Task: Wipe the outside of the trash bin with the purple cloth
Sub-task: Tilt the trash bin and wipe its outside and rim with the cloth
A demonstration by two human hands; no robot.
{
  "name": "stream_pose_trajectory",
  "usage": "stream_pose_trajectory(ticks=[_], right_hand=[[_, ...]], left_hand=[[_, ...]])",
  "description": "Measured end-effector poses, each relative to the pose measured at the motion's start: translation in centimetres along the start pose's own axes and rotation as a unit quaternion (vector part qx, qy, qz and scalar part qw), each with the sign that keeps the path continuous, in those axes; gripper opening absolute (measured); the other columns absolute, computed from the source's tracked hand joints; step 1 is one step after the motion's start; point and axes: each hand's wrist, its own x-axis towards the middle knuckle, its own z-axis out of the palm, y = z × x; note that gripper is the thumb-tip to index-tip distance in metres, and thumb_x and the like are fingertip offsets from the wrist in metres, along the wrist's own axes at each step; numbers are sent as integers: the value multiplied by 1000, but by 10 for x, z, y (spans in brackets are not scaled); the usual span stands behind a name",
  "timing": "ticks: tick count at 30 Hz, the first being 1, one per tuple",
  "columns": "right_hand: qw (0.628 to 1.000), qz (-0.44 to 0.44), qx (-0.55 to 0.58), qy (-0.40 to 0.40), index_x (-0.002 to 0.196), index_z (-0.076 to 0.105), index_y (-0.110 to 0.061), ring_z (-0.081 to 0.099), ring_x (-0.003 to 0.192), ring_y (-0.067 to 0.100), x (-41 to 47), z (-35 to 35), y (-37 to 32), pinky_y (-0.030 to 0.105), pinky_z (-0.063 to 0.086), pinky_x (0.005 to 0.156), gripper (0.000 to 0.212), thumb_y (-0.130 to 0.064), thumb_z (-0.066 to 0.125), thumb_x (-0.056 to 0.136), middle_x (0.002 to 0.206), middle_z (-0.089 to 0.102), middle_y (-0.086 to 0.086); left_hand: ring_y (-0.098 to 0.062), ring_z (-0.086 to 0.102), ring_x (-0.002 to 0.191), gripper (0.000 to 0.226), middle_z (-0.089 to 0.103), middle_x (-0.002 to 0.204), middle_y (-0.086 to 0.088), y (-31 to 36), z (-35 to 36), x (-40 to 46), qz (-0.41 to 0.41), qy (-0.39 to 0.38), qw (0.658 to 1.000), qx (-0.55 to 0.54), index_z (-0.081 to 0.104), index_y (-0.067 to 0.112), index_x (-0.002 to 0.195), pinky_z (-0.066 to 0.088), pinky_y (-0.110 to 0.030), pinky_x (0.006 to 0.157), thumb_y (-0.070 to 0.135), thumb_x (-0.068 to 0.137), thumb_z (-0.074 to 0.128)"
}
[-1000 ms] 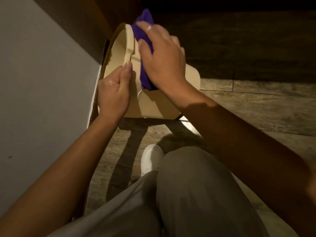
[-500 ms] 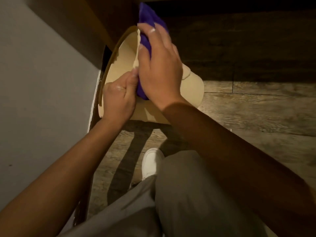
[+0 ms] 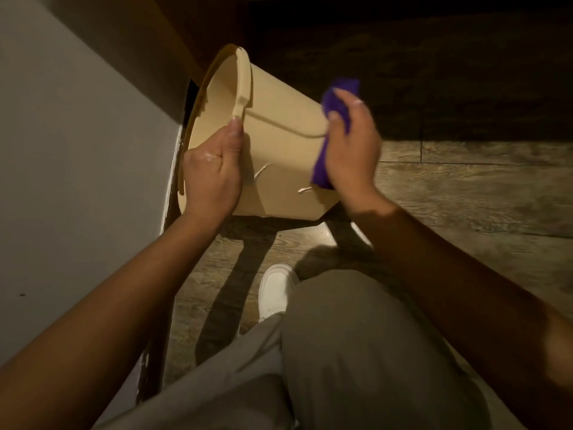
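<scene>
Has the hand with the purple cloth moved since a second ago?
Yes. The right hand with the purple cloth slid from the beige plastic trash bin's rim toward its base.

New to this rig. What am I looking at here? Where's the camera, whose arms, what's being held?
No robot here: a person works with bare hands, and the single camera sits on their head, looking forward and down, so the arms enter from the bottom. The left hand grips the rim of a beige trash bin, which is tilted with its opening toward the wall on the left. The right hand presses a purple cloth against the bin's outer side near its base. Below are the person's grey-trousered knee, a white shoe and the wooden floor.
</scene>
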Motion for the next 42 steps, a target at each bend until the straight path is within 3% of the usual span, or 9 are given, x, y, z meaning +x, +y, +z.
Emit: stream_pose_trajectory(ticks=[5, 8, 11, 15, 20, 25, 31, 37, 42], right_hand=[[987, -145, 46, -59, 148, 52, -21, 43, 144, 28, -26, 41, -51, 39, 42, 112, 46, -24, 52, 103, 161, 42, 11], [981, -186, -37, -40, 149, 51, -23, 44, 144, 32, -19, 41, -28, 51, 43, 112, 46, -30, 50, 103, 160, 44, 10], [995, -74, -66, -7, 149, 50, -25, 47, 141, 31, -3, 32, 17, 53, 47, 108, 43, -29, 47, 106, 160, 42, 8], [996, 82, -19, -3, 149, 50, -25, 51, 132, 16, 19, 15, 29, 44, 48, 110, 40, -25, 44, 110, 156, 46, 0], [985, -157, 10, -65, 145, 56, -20, 50, 140, 27, -22, 52, -46, 35, 43, 112, 42, -18, 51, 104, 154, 51, 10], [965, -241, -77, -64, 149, 52, -22, 47, 143, 32, -30, 70, -42, 54, 41, 114, 46, -34, 48, 105, 159, 47, 9], [995, -33, -98, -3, 153, 44, -25, 41, 146, 32, 7, 50, 34, 54, 49, 109, 47, -34, 45, 107, 165, 36, 10], [997, 8, -62, -34, 149, 48, -24, 59, 126, 20, 22, 37, 21, 37, 55, 100, 40, -31, 45, 110, 147, 57, 1], [999, -51, 11, -12, 143, 53, -21, 66, 100, 9, 4, 32, -10, 29, 59, 83, 35, -30, 47, 109, 121, 65, -6]], left_hand=[[-6, 57, 61, 58, 57, 65, 2, 22, 6, 31, -45, -45, 997, -49, 59, 11, 79, 44, -21, 60, 37, 112, 20], [2, 59, 68, 51, 62, 75, 7, 21, 6, 33, -56, -43, 996, -48, 62, 17, 89, 44, -11, 62, 37, 112, 22], [3, 64, 96, 43, 67, 102, 12, 15, 5, 24, -80, -22, 996, -42, 66, 24, 114, 51, -18, 82, 41, 112, 26], [-2, 63, 100, 45, 68, 106, 8, 13, 3, 15, -72, 10, 997, -38, 68, 18, 119, 53, -25, 87, 38, 112, 28], [3, 63, 73, 43, 66, 78, 10, 13, 2, 36, -85, -7, 996, -31, 61, 36, 87, 49, -23, 66, 40, 112, 26], [14, 66, 71, 51, 72, 72, 25, 4, -8, 43, -182, 14, 979, -86, 67, 37, 88, 45, -2, 56, 52, 108, 23], [-7, 67, 89, 45, 68, 89, 9, -13, -7, 42, -195, 52, 977, -69, 64, 30, 86, 49, -23, 75, 52, 108, 30], [-9, 68, 91, 48, 70, 91, 4, -14, -24, 52, -205, 8, 978, -47, 65, 28, 83, 52, -30, 83, 51, 108, 30], [-17, 61, 113, 63, 65, 117, 2, 1, -17, 77, -193, -101, 976, -26, 60, 15, 134, 45, -37, 98, 60, 105, 27]])
